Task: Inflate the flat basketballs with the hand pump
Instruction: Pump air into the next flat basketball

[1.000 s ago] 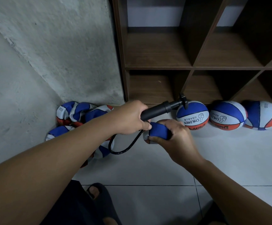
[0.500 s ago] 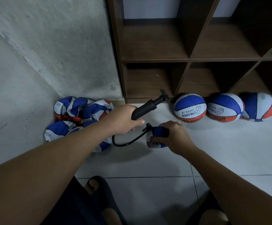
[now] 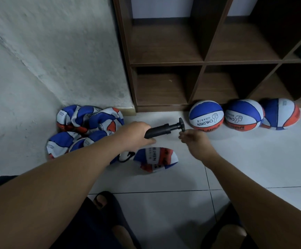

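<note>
Your left hand [image 3: 137,133] grips the barrel of the black hand pump [image 3: 161,130], fingers curled round its lower end; the pump is held above the floor, tilted, with its T-handle [image 3: 181,124] pointing up and to the right. Your right hand [image 3: 193,139] hovers just beside that handle, its fingers loosely curled and blurred; whether they touch the handle you cannot tell, and nothing is clearly held in them. The flat basketball [image 3: 156,159] lies crumpled on the white tiled floor [image 3: 254,159] below and between your two hands, touched by neither; the pump's black hose [image 3: 126,157] loops down just to its left, and where its end sits is hidden. A heap of flat balls [image 3: 85,126] is piled in the corner against the rough wall [image 3: 56,51], to the left of your left arm. Three inflated balls [image 3: 206,115] stand in a row along the foot of the brown wooden shelf [image 3: 200,63], the nearest just beyond the pump's handle.
</note>
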A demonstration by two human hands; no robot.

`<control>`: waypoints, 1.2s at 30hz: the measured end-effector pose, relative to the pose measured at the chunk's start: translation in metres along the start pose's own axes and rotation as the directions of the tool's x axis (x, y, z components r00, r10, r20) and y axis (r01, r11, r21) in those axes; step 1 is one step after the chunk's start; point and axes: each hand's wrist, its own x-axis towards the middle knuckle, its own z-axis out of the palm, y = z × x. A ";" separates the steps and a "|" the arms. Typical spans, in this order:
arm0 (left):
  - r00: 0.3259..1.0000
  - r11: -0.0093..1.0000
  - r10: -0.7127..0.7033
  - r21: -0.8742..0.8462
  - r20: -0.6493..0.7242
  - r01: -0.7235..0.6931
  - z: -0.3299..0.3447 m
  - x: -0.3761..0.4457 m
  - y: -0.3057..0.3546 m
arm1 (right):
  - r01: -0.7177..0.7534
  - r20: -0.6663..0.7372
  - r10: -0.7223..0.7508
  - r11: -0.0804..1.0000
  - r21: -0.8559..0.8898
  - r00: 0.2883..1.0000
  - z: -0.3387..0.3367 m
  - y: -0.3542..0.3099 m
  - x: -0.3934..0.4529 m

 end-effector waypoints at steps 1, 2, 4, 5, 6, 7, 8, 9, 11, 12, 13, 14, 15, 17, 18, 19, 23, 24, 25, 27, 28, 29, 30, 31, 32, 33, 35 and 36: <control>1.000 0.998 0.016 0.059 0.017 -0.017 0.000 0.000 0.001 | -0.057 -0.027 0.062 0.982 0.180 0.998 -0.003 -0.007 -0.003; 0.999 0.991 0.033 0.126 0.034 -0.037 0.000 0.000 0.002 | -0.096 -0.025 0.110 0.938 0.334 0.994 -0.004 -0.015 -0.007; 0.997 0.972 0.057 0.223 0.057 -0.068 0.001 0.000 0.004 | -0.134 0.019 0.143 0.863 0.487 0.990 -0.002 -0.032 -0.020; 0.996 0.967 0.061 0.244 0.060 -0.074 0.001 0.000 0.005 | -0.139 0.048 0.133 0.858 0.494 0.990 -0.001 -0.039 -0.027; 0.996 0.963 0.063 0.258 0.060 -0.077 0.001 0.000 0.006 | -0.131 0.067 0.113 0.873 0.470 0.991 0.003 -0.044 -0.033; 0.996 0.960 0.065 0.267 0.060 -0.078 0.001 0.001 0.007 | -0.107 0.070 0.085 0.900 0.423 0.994 0.007 -0.047 -0.039; 0.996 0.959 0.064 0.272 0.058 -0.078 0.002 0.001 0.008 | -0.073 0.062 0.054 0.930 0.360 0.997 0.011 -0.048 -0.043; 0.997 0.959 0.060 0.273 0.058 -0.073 0.002 0.001 0.009 | -0.035 0.046 0.022 0.954 0.299 0.999 0.016 -0.047 -0.045; 0.996 0.958 0.055 0.277 0.063 -0.071 0.004 -0.001 0.009 | 0.004 -0.001 -0.004 0.972 0.236 1.000 0.023 -0.044 -0.047; 0.996 0.957 0.053 0.283 0.065 -0.070 0.004 -0.001 0.009 | -0.008 -0.016 0.012 0.971 0.240 1.000 0.024 -0.043 -0.046; 0.997 0.955 0.054 0.289 0.064 -0.070 0.005 -0.002 0.008 | -0.028 -0.022 0.035 0.965 0.262 0.999 0.025 -0.043 -0.045; 0.997 0.953 0.054 0.294 0.063 -0.070 0.007 -0.003 0.007 | -0.052 -0.024 0.061 0.955 0.291 0.998 0.024 -0.042 -0.044; 0.997 0.952 0.053 0.298 0.060 -0.068 0.008 -0.003 0.006 | -0.075 -0.030 0.089 0.946 0.316 0.996 0.022 -0.041 -0.042; 0.997 0.951 0.043 0.304 0.061 -0.059 0.012 -0.003 0.002 | -0.133 -0.057 0.162 0.929 0.344 0.985 0.015 -0.039 -0.040; 0.997 0.950 0.038 0.306 0.069 -0.057 0.013 -0.003 -0.001 | -0.163 -0.070 0.200 0.921 0.354 0.977 0.011 -0.037 -0.040; 0.996 0.950 0.036 0.308 0.079 -0.059 0.014 -0.003 -0.004 | -0.188 -0.081 0.232 0.913 0.363 0.969 0.006 -0.035 -0.039; 0.995 0.953 0.020 0.299 0.094 -0.047 0.012 -0.003 -0.018 | -0.247 -0.125 0.307 0.903 0.350 0.943 -0.014 -0.023 -0.039; 0.996 0.955 0.009 0.295 0.086 -0.034 0.011 -0.002 -0.021 | -0.250 -0.147 0.316 0.903 0.348 0.937 -0.018 -0.021 -0.039; 0.997 0.956 0.003 0.292 0.077 -0.025 0.012 -0.001 -0.023 | -0.251 -0.167 0.323 0.904 0.347 0.932 -0.021 -0.020 -0.039; 0.998 0.956 0.011 0.292 0.061 -0.028 0.013 0.000 -0.023 | -0.251 -0.217 0.336 0.906 0.341 0.917 -0.025 -0.022 -0.040; 0.998 0.954 0.024 0.297 0.051 -0.038 0.015 0.000 -0.019 | -0.243 -0.252 0.338 0.908 0.342 0.907 -0.024 -0.023 -0.040; 0.999 0.951 0.042 0.305 0.033 -0.050 0.017 -0.001 -0.014 | -0.228 -0.290 0.334 0.911 0.343 0.897 -0.022 -0.026 -0.041; 0.998 0.949 0.062 0.308 0.008 -0.061 0.018 -0.001 -0.007 | -0.206 -0.320 0.319 0.917 0.341 0.892 -0.018 -0.029 -0.041; 0.996 0.950 0.083 0.304 -0.020 -0.073 0.020 -0.001 -0.001 | -0.182 -0.338 0.297 0.925 0.334 0.893 -0.012 -0.033 -0.042; 0.994 0.953 0.100 0.293 -0.048 -0.082 0.022 0.000 0.006 | -0.159 -0.348 0.273 0.933 0.323 0.897 -0.006 -0.037 -0.044; 0.990 0.956 0.117 0.280 -0.075 -0.092 0.024 0.001 0.011 | -0.134 -0.354 0.245 0.942 0.309 0.903 0.000 -0.041 -0.046; 0.984 0.958 0.135 0.267 -0.112 -0.101 0.026 0.002 0.020 | -0.082 -0.359 0.175 0.962 0.261 0.917 0.012 -0.051 -0.050; 0.983 0.958 0.138 0.268 -0.117 -0.102 0.025 0.002 0.022 | -0.061 -0.358 0.145 0.969 0.238 0.922 0.017 -0.055 -0.051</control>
